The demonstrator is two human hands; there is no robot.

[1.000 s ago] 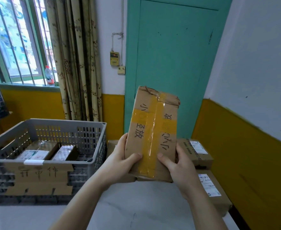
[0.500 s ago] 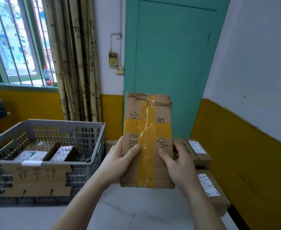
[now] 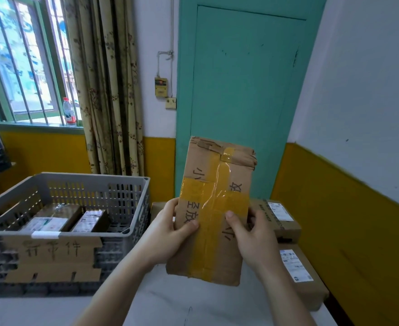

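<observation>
both the left hand (image 3: pixel 167 234) and right hand (image 3: pixel 252 238) gripped a flat brown cardboard parcel crossed with yellow tape (image 3: pixel 213 208), thumbs in front, with a grey plastic crate (image 3: pixel 123 184) at nine o'clock.

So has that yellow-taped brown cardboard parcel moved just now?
Yes, slightly down: the yellow-taped brown cardboard parcel rose above the yellow wall band before; now their tops are level.

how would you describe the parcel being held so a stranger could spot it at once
Find the teal door; in front of it, above the white table, the left hand and right hand grip one flat brown parcel. Unlike the boxes with printed labels behind it, it bears crossed yellow tape, handwritten characters and a crumpled top.
</observation>
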